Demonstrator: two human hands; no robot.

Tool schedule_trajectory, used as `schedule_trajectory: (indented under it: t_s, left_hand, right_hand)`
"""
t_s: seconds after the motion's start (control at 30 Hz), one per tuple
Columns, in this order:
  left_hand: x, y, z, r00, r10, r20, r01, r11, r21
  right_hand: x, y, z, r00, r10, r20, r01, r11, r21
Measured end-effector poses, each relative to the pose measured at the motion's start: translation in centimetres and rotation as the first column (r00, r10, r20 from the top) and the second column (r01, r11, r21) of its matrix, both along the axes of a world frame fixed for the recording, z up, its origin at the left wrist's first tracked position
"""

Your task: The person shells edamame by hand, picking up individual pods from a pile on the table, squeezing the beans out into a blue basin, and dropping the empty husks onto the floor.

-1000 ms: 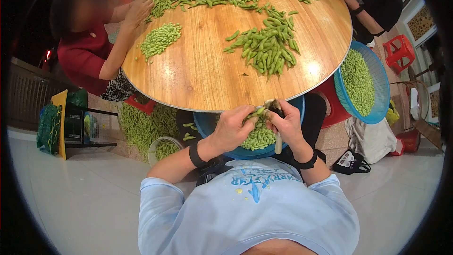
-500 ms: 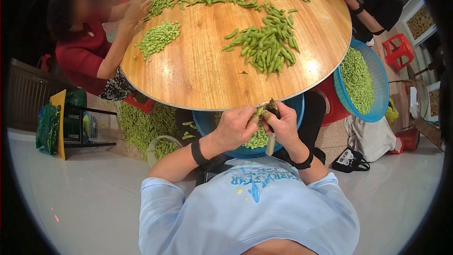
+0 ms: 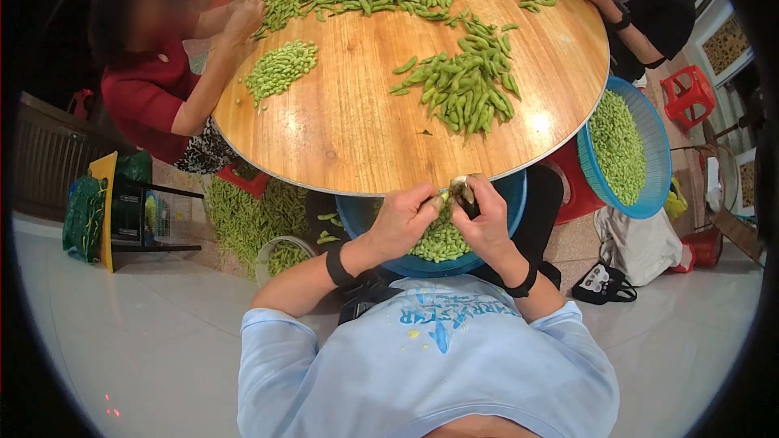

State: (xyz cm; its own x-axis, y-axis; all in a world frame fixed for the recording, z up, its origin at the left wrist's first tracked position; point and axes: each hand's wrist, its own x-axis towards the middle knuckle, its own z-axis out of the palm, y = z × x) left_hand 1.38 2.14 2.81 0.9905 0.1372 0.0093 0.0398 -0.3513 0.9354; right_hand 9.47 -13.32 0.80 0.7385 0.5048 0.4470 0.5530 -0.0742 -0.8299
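Over a blue basin [image 3: 350, 215] at the table's near edge, my two hands meet at the fingertips. A green soybean pod [image 3: 443, 194], mostly covered by fingers, is pinched in my left hand [image 3: 402, 217]. My right hand [image 3: 488, 227] is closed around a small dark object [image 3: 464, 193] whose kind I cannot make out; it touches the pod's end. Shelled green beans [image 3: 438, 242] lie in the basin below both hands. Ahead on the round wooden table [image 3: 349, 130] sits a loose heap of unopened pods [image 3: 466, 93].
Shelled beans [image 3: 280, 69] lie before a person in red [image 3: 146, 97] at left. Another person in black [image 3: 649, 8] sits at right, near a blue basket [image 3: 661, 154] of beans. Pods cover the floor [image 3: 251, 219] beside a white bucket [image 3: 264, 264]. A red stool [image 3: 688, 97] stands right.
A pale, handle-like piece that hung below my right hand no longer shows. My hands have shifted only slightly. The table sits a little lower in view.
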Motion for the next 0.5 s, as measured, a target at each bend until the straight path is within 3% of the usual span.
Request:
schedule_trajectory:
  t_s: [0.07, 0.17, 0.33, 0.47, 0.5]
  left_hand:
    - [0.0, -0.3, 0.1, 0.999, 0.005, 0.052, -0.008, 0.999, 0.052]
    - [-0.3, -0.5, 0.2, 0.989, -0.029, 0.145, 0.008, 0.99, 0.142]
    - [-0.4, 0.1, 0.6, 0.971, -0.116, 0.211, 0.089, 0.987, 0.133]
    - [-1.4, 1.1, 2.6, 0.966, -0.226, 0.122, 0.205, 0.966, 0.16]
    - [-2.2, 1.8, 3.5, 0.978, -0.188, 0.09, 0.162, 0.958, 0.236]
  right_hand:
    - [-0.2, 0.0, -0.1, 1.0, -0.006, 0.014, 0.006, 1.0, 0.018]
    - [-0.1, -0.4, 0.6, 0.99, 0.081, -0.116, -0.081, 0.997, 0.001]
    - [0.6, -0.9, 0.4, 0.958, 0.179, -0.223, -0.183, 0.983, 0.006]
    - [0.1, -1.1, 0.0, 0.947, 0.246, -0.207, -0.258, 0.966, -0.032]
    - [0.0, -1.1, -0.4, 0.905, 0.237, -0.352, -0.244, 0.969, 0.026]
